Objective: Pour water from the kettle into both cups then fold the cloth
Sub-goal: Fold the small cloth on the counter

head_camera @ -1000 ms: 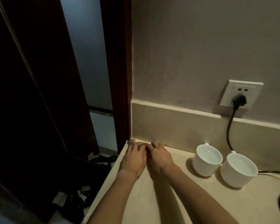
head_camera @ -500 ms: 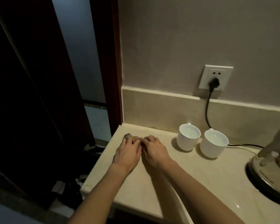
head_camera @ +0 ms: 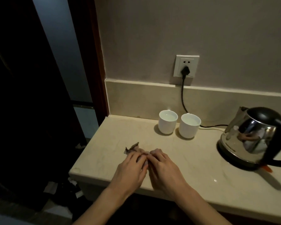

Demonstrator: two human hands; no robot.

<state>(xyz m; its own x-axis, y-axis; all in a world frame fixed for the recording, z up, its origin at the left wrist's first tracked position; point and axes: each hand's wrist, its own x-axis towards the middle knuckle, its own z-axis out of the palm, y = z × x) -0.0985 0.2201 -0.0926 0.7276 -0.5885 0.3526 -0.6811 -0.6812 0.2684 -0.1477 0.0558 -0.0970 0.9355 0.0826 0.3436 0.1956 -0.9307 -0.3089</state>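
Observation:
A small grey cloth lies crumpled on the beige counter, mostly hidden under my fingers. My left hand and my right hand rest side by side on it, fingertips pinching its folds. Two white cups stand near the back wall, each holding water. The steel kettle with a black lid and handle sits on its base at the right, away from both hands.
A black cord runs from the wall socket down behind the cups toward the kettle. The counter's left edge drops to a dark floor with scattered paper scraps. A dark door frame stands at the left.
The view has swung right and down, bringing the whole kettle into sight. Both hands have drawn back from the counter's rear corner toward its front edge, and more of the cloth shows.

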